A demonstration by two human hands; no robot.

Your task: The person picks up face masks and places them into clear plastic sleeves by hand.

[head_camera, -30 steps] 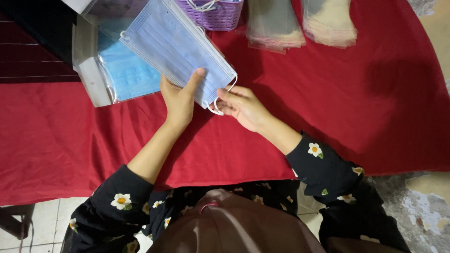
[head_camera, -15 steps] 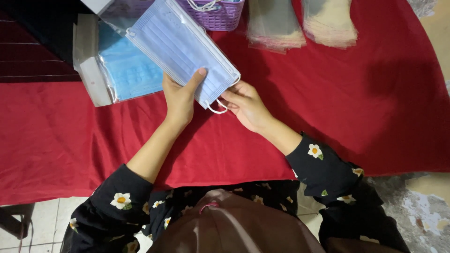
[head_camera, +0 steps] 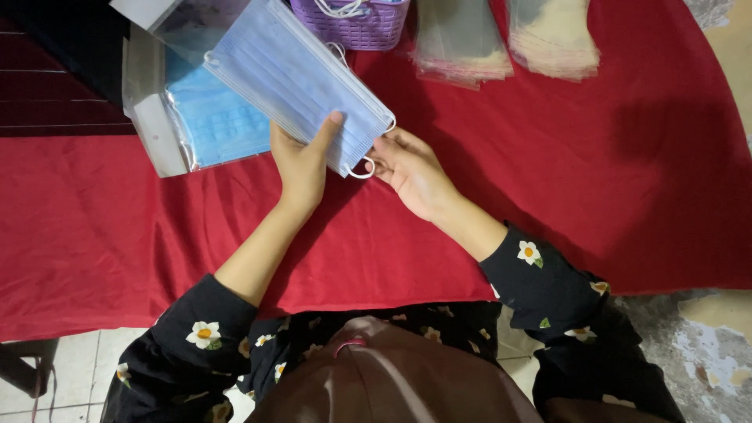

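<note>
Left hand (head_camera: 301,160) gripped the blue mask stack (head_camera: 298,78) closed; right hand (head_camera: 411,168) pinched its corner; edges best kept squared.

Open red cloth on the bench (head_camera: 595,180) is lying free from 2 to 5 o'clock of the right hand (head_camera: 407,168), and again at 8 o'clock of the left hand (head_camera: 301,160). A box of masks (head_camera: 196,117) is blocking 10 o'clock, a purple basket (head_camera: 360,23) is crowding 12 o'clock, and clear bags (head_camera: 501,43) are sitting at 1 o'clock.
</note>
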